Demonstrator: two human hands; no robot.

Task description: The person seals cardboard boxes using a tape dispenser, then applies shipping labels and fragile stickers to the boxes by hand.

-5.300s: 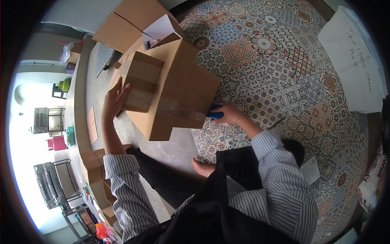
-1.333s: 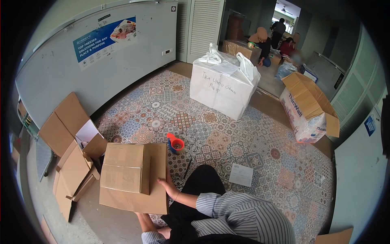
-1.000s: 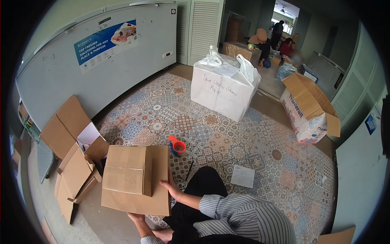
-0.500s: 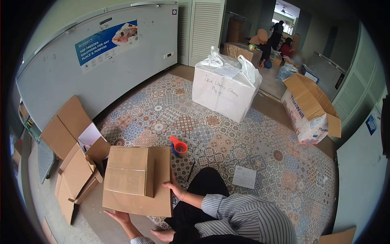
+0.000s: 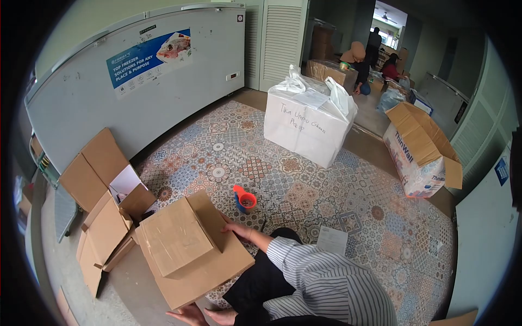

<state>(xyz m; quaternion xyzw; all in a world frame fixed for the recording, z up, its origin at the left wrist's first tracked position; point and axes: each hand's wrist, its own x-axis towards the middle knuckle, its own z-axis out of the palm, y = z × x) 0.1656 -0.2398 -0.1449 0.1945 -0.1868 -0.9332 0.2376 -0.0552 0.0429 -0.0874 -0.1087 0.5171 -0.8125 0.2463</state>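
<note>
A taped brown cardboard box (image 5: pixel 176 236) rests on a wider flat piece of cardboard (image 5: pixel 225 274), both tilted in front of me. My right hand (image 5: pixel 236 228) grips the far right edge of the flat piece, with some fingers hidden. Under its near corner is my left hand (image 5: pixel 187 315), palm partly hidden, supporting it from below. Just beyond the cardboard, a red and blue tape dispenser (image 5: pixel 246 200) lies on the patterned floor. A printed paper sheet (image 5: pixel 331 240) is to the right of my knee.
Opened cardboard boxes (image 5: pixel 103 217) lean at the left, beside a large chest freezer (image 5: pixel 163 92). A wrapped white box (image 5: pixel 304 127) with plastic bags on top stands ahead. An open ThinWall carton (image 5: pixel 416 157) is at the right. People (image 5: pixel 359 62) crouch among boxes in the back room.
The box and flat cardboard have turned clockwise and tipped, the near corner swinging right. My left hand has moved right and down along with that corner; my right hand still grips the edge.
</note>
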